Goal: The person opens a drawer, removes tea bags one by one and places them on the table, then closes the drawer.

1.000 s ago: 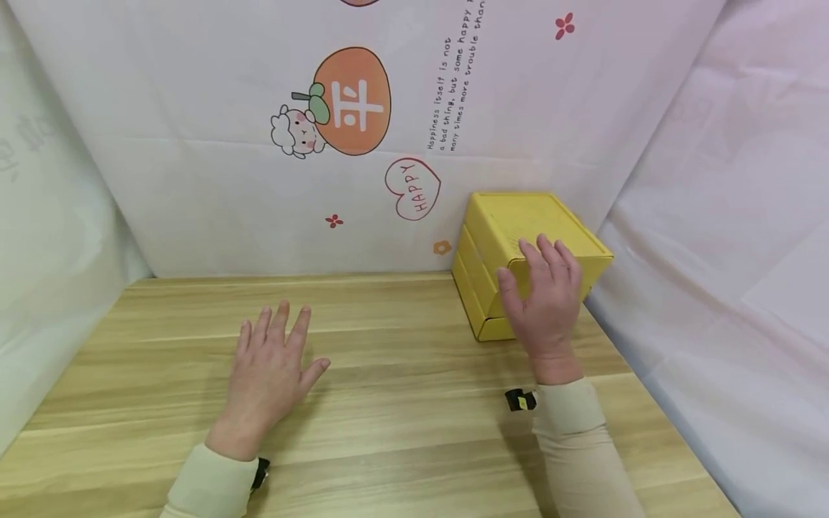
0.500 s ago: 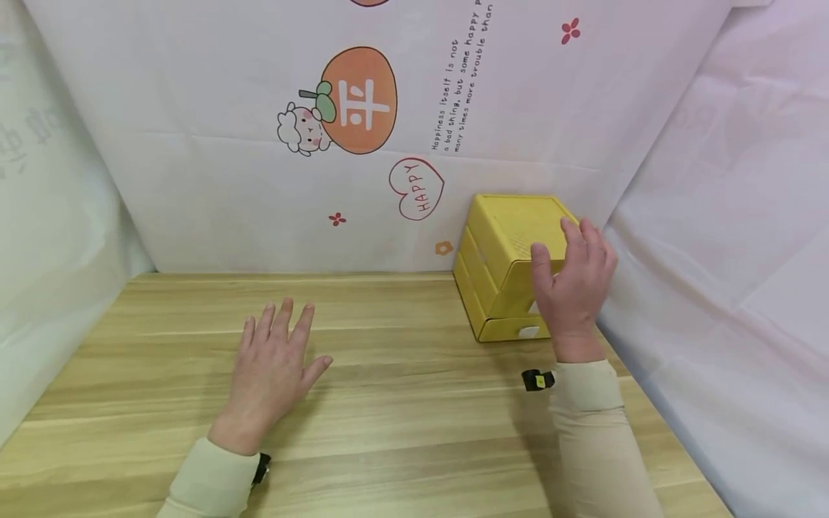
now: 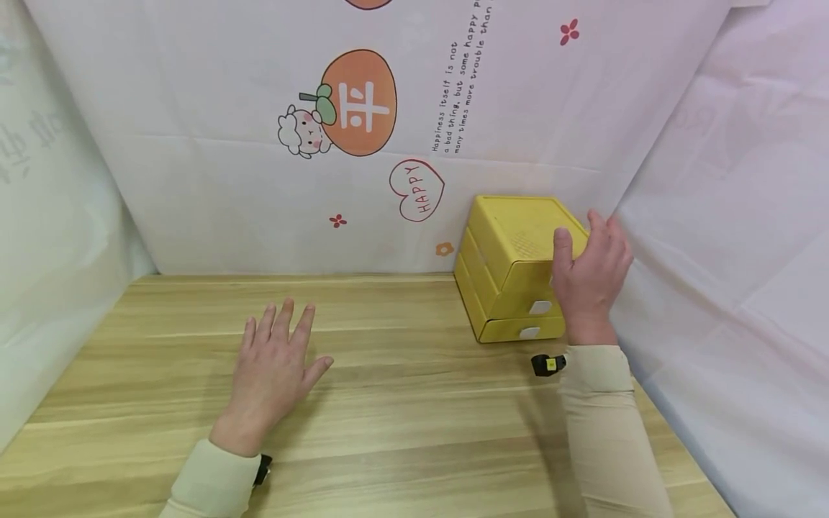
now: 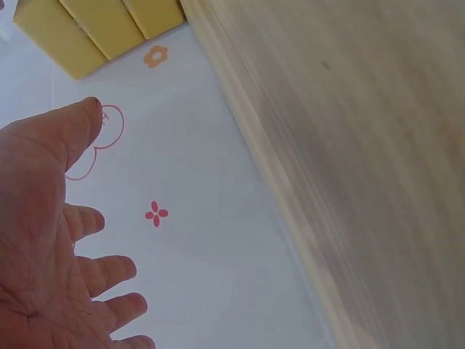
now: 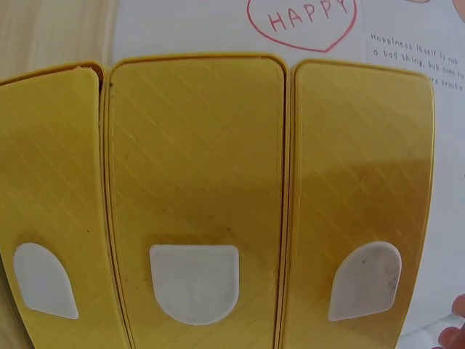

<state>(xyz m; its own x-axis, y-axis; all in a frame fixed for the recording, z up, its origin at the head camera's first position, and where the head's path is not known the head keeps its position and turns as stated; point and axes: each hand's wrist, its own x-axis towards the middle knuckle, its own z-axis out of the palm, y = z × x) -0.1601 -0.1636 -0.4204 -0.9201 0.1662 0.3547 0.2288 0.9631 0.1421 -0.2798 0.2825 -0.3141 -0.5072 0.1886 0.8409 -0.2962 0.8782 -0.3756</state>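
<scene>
At lower left of the head view, the left hand point(image 3: 268, 378) spreads its fingers wide over the table point(image 3: 401, 417). At upper centre, the white backdrop point(image 3: 214, 201) bears a heart point(image 3: 417, 190) reading "HAPPY", then lettering point(image 3: 462, 101) beginning "Happiness itself is not a bad thing". Right of centre sits a yellow three-drawer box point(image 3: 508, 270); at its right edge, the right hand point(image 3: 592, 280) is wide, contact unclear.
</scene>
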